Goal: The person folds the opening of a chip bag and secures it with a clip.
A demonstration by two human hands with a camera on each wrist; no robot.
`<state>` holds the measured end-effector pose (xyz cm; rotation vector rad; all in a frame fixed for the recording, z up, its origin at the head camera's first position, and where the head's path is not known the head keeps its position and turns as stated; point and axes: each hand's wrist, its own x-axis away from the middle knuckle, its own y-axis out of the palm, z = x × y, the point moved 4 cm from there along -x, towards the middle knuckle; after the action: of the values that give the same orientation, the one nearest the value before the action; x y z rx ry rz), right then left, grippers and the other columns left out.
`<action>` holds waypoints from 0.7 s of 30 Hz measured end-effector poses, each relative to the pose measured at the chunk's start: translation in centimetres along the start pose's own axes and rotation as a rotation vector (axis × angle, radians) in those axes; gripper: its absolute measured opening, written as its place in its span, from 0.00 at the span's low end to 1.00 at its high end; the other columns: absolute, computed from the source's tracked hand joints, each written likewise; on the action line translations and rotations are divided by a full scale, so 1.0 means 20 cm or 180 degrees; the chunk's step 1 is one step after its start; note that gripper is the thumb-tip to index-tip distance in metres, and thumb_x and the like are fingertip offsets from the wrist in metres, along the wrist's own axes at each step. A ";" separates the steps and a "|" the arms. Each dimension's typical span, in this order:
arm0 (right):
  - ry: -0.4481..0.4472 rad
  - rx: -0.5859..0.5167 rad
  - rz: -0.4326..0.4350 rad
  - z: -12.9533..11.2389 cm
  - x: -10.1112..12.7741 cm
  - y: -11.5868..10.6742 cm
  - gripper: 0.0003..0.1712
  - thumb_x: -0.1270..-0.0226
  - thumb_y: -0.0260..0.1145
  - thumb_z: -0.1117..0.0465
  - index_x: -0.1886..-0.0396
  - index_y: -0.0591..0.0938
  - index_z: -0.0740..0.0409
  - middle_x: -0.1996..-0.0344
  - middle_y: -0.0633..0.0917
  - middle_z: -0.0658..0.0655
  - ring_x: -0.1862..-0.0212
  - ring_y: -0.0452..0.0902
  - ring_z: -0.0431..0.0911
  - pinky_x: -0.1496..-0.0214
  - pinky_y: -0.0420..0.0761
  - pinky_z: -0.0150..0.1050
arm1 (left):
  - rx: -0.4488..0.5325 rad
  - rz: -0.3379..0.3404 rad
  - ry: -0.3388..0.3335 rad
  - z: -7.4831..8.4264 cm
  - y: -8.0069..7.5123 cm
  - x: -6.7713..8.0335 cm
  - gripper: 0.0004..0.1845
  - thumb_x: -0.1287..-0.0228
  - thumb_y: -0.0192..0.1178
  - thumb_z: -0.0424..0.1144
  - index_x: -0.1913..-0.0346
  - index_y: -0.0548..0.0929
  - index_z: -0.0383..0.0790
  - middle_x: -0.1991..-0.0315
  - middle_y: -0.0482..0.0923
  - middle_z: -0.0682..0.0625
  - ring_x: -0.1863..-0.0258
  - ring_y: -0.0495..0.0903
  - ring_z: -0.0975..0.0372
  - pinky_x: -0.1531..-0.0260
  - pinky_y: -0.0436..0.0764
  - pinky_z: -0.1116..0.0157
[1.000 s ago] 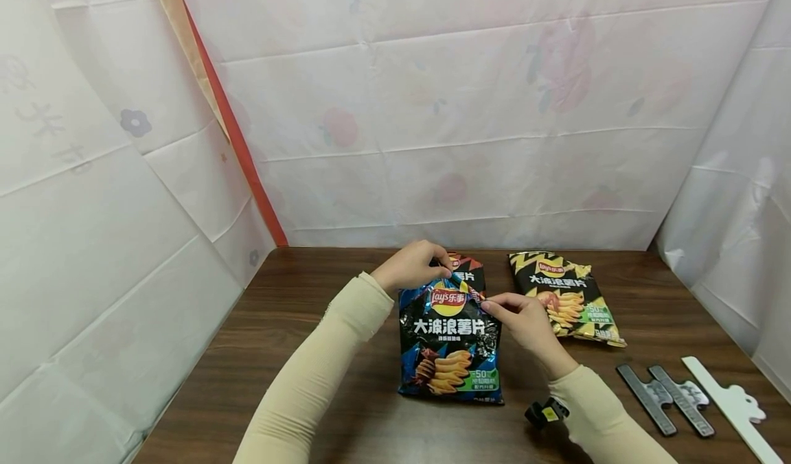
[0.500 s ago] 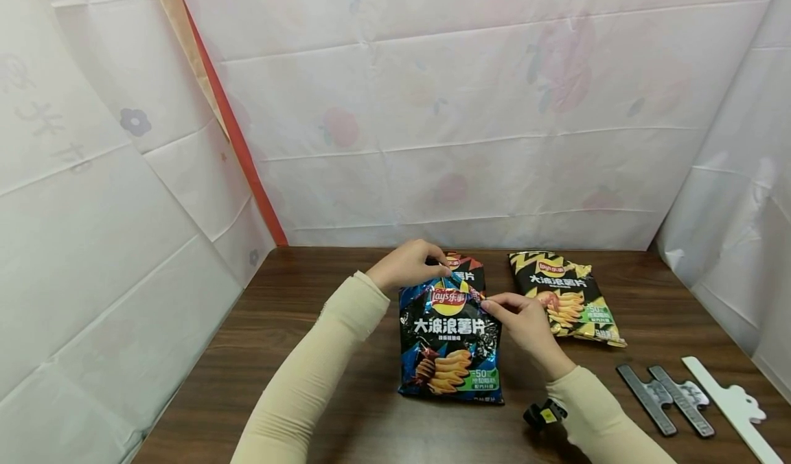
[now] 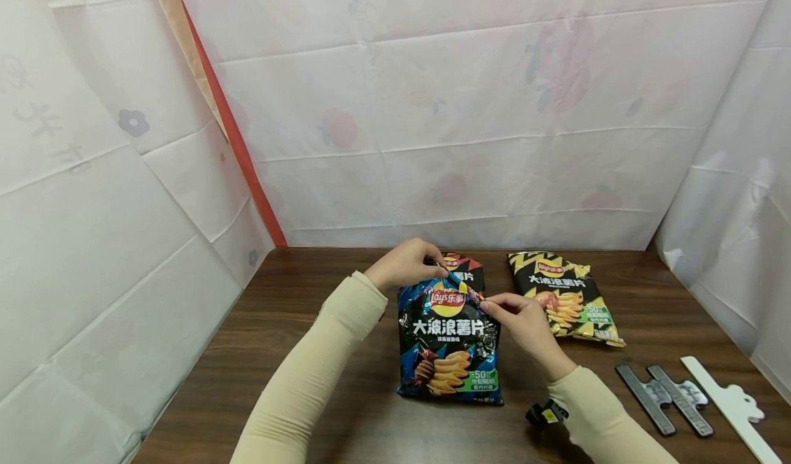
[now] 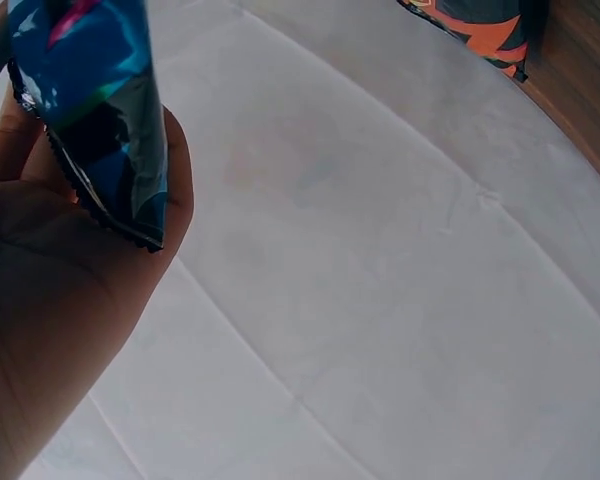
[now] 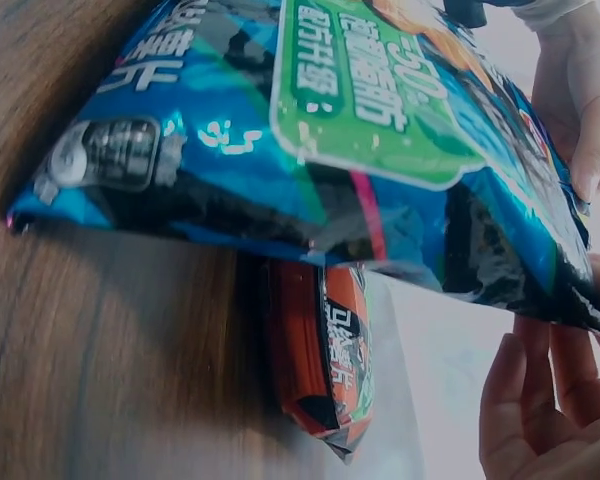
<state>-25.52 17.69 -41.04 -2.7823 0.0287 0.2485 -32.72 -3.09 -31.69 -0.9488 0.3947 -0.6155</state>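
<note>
A blue and black potato chip bag (image 3: 448, 344) stands upright near the middle of the table, its printed front towards me. My left hand (image 3: 404, 263) pinches the bag's top edge at the left. At the upper right corner, my right hand (image 3: 525, 327) holds the edge between thumb and fingers. The top between the hands looks folded and crumpled; whether it is torn I cannot tell. In the left wrist view, a blue corner of the bag (image 4: 120, 150) lies against the hand. From the right wrist view, the bag's lower edge sits on the table, its body leaning.
Behind the blue bag, mostly hidden, is an orange and black chip bag (image 3: 472, 268). A yellow and black chip bag (image 3: 553, 303) lies at the back right. Two dark clips (image 3: 645, 399) and a longer white clip (image 3: 726, 406) lie at the right. White patterned sheets (image 3: 463, 107) enclose the table.
My left hand has shifted slightly to the left, and the fold at the bag's top has changed shape a little. The right hand keeps its hold in place.
</note>
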 end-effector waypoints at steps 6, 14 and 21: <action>-0.0077 0.0133 -0.0075 -0.01 0.00 -0.01 0.16 0.33 0.68 0.51 0.57 0.88 0.59 0.56 0.88 0.59 0.63 0.77 0.35 0.60 0.75 0.34 | 0.0014 -0.0031 0.0009 0.00 0.00 0.00 0.08 0.31 0.62 0.41 0.57 0.87 0.43 0.77 0.77 0.53 0.87 0.60 0.66 0.77 0.65 0.69; -0.0229 0.0322 -0.0165 -0.03 0.02 -0.06 0.16 0.31 0.66 0.50 0.51 0.86 0.54 0.53 0.87 0.57 0.59 0.80 0.36 0.58 0.78 0.33 | 0.0061 -0.0046 0.0010 0.00 0.00 0.00 0.08 0.31 0.62 0.41 0.56 0.87 0.43 0.77 0.77 0.52 0.87 0.58 0.65 0.77 0.64 0.69; -0.0641 0.0670 -0.0141 -0.08 0.05 -0.18 0.15 0.26 0.60 0.53 0.48 0.84 0.52 0.65 0.87 0.56 0.72 0.77 0.37 0.68 0.77 0.34 | 0.0069 -0.0050 0.0024 0.01 0.00 0.00 0.08 0.31 0.61 0.40 0.56 0.87 0.43 0.77 0.76 0.53 0.87 0.58 0.65 0.77 0.64 0.69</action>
<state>-24.12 20.56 -38.62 -2.5338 -0.0535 0.4840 -32.62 -3.01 -31.51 -0.9297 0.3870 -0.6366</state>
